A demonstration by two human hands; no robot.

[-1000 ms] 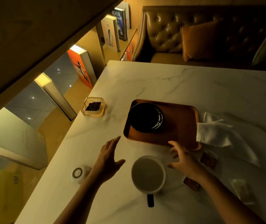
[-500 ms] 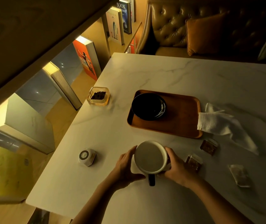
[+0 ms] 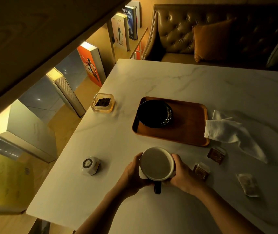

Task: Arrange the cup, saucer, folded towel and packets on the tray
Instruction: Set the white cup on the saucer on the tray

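Note:
A white cup (image 3: 157,163) with a dark handle stands near the table's front, above a pale square coaster. My left hand (image 3: 132,172) and my right hand (image 3: 181,173) clasp its two sides. Behind it lies a brown wooden tray (image 3: 189,127) with a black saucer (image 3: 154,113) on its left half. A loosely folded white towel (image 3: 228,132) lies right of the tray, one corner overlapping its edge. Three packets rest on the table to the right: one (image 3: 217,155) near the tray's corner, one (image 3: 200,171) beside my right hand, one (image 3: 249,184) farther right.
A glass dish (image 3: 102,103) of dark bits sits at the table's left edge. A small round white device (image 3: 90,164) lies left of the cup. A leather sofa (image 3: 202,31) with a cushion stands beyond the marble table (image 3: 168,78); books line shelves on the left.
Both hands closed in from either side and now grip the cup. The view has shifted back, so the table looks farther away.

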